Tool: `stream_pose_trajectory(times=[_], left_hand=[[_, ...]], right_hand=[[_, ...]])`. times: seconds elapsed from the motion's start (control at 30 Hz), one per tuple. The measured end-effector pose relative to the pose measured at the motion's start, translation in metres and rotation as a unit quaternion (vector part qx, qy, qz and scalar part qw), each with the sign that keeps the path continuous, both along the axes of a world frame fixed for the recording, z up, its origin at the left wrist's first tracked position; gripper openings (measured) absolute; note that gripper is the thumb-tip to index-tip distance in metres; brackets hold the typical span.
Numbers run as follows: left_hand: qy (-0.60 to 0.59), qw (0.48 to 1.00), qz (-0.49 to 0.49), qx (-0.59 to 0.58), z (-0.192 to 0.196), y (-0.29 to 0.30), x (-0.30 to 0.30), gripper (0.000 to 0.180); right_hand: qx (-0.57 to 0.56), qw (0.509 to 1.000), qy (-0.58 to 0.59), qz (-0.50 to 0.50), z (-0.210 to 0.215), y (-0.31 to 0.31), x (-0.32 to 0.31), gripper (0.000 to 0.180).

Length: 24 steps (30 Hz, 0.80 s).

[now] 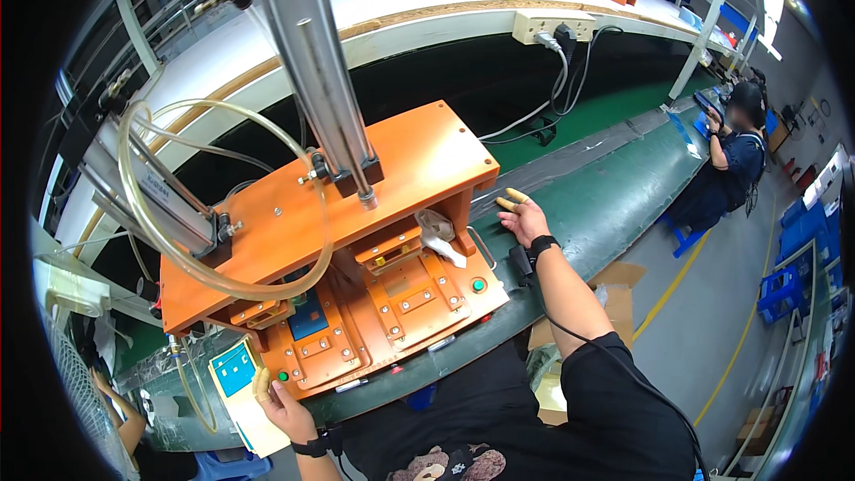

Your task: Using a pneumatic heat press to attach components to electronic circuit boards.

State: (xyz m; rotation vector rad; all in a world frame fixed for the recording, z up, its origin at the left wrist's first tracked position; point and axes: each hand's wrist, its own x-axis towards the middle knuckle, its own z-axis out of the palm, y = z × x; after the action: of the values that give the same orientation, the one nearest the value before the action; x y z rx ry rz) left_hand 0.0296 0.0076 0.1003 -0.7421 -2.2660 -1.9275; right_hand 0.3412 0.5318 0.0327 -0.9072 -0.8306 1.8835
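An orange pneumatic press [419,147] with two upright metal cylinders stands in front of me. My left hand [283,411] is at the press's near left corner, beside a green button [283,376], its fingers stretched out in yellow finger cots. Under the press, a small blue plate [308,319] lies in the left part of the orange fixture [414,298]. Left of my left hand, another blue piece [235,370] lies on cream sheets [260,423]. My right hand [527,219] hovers empty over the green bench, right of the press, fingers apart. A second green button [478,285] is at the near right corner.
A crumpled white cloth [436,233] sits at the press's right leg. Clear hoses [134,187] loop over the press. Behind are a white shelf [401,0] and a power strip [554,27]. A cardboard box [614,289] stands below right. Another person [735,156] sits far right.
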Motion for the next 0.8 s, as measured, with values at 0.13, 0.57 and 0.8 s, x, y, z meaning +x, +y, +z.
stream_pose_trajectory(times=[0.13, 0.57, 0.8], left_hand=[[0.023, 1.0, 0.01, -0.008, -0.002, 0.005, -0.002, 0.031], [0.028, 0.999, 0.026, 0.008, -0.022, 0.004, -0.011, 0.032], [-0.005, 0.997, 0.056, 0.051, -0.034, 0.006, -0.011, 0.033]], right_hand=[[-0.049, 0.994, 0.099, 0.006, -0.002, 0.004, 0.009, 0.047], [-0.016, 0.994, 0.104, 0.005, -0.016, 0.008, 0.013, 0.042], [-0.002, 0.996, 0.094, 0.006, -0.003, 0.001, 0.011, 0.052]])
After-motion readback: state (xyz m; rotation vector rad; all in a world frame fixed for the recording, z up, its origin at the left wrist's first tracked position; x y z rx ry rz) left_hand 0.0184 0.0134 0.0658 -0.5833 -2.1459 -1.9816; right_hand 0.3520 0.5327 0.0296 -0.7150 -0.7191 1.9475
